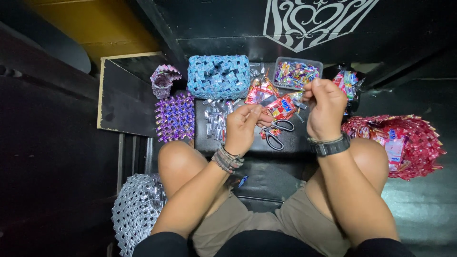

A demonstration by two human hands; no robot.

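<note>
**Wrapper folding over a crowded lap board**

Far left, low: silver woven panel, stiff foil zigzag weave, leaning by the knee. Above: purple woven mat, flat and glossy; small purple woven basket, jagged rim; blue woven box, blocky folded-wrapper texture. Loose silver folded strips scattered on the black board.

Left hand pinched shut on a red wrapper. Right hand raised just apart from it, fingertips nipped on a small strip, possibly the same wrapper's far end; too small to tell.

Risks: slick foil slipping from the pinch; crease springing open; elbow nudge sending loose strips off the board edge. Scissors lying directly below the hands, blades near the wrist path.

Further right: clear plastic tub of mixed wrappers, then red woven basket, spiky rim, beside the knee.
</note>
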